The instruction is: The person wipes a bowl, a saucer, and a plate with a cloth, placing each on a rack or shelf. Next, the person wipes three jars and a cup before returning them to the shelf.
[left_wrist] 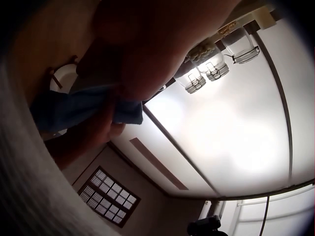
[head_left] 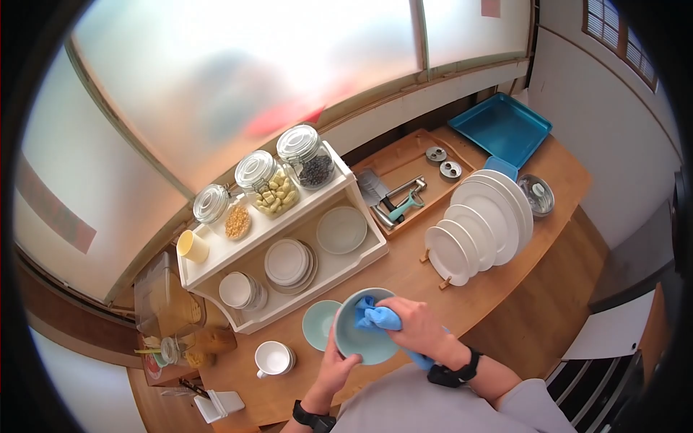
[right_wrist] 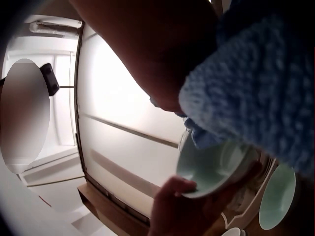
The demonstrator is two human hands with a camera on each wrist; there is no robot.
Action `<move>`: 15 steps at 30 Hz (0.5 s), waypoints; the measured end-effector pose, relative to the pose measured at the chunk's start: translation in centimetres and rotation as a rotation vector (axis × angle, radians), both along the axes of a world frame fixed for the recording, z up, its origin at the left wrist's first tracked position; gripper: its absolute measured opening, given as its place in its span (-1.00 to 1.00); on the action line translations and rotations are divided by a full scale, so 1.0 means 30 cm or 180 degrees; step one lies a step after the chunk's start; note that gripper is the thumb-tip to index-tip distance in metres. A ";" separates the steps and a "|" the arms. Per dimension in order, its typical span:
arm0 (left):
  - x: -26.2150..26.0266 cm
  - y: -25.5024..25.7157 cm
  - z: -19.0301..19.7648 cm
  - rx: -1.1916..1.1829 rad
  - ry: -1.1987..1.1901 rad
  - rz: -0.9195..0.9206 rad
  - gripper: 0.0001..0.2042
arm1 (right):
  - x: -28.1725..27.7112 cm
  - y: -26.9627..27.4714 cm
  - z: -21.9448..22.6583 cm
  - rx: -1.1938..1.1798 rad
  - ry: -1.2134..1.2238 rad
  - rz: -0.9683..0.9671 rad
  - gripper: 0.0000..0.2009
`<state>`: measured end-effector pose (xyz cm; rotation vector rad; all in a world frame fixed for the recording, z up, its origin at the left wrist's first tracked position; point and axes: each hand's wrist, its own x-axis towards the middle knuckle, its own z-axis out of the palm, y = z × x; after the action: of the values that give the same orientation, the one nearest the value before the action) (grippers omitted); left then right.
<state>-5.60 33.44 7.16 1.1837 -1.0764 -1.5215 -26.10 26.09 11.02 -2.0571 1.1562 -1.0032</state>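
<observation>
A pale green bowl (head_left: 364, 345) is tilted in front of the body, its inside facing up toward the head. My left hand (head_left: 336, 368) grips its near left side, thumb over the rim and fingers beneath. Bunched in my right hand (head_left: 421, 328) is a blue cloth (head_left: 377, 316), pressed against the bowl's inner wall near the far rim. In the right wrist view the cloth (right_wrist: 256, 93) hangs large in front, and the left thumb lies on the rim of the bowl (right_wrist: 211, 167). A second green bowl (head_left: 317, 325) sits on the table just left of the held one.
Stacked white cups (head_left: 275, 359) stand at the front left. A white shelf (head_left: 289, 249) carries jars, plates and bowls. Right of it are a wooden tray (head_left: 404, 155) with utensils, a rack of upright white plates (head_left: 480, 216) and a blue tray (head_left: 502, 128).
</observation>
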 end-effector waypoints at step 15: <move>-0.007 0.015 -0.013 0.0530 0.0398 -0.0069 -0.13 | -0.025 0.051 0.005 -0.0742 0.1346 0.0255 -0.71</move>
<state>-5.82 33.88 6.78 1.1747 -0.8963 -1.7051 -26.86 27.62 11.16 -2.5678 1.1897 -0.7088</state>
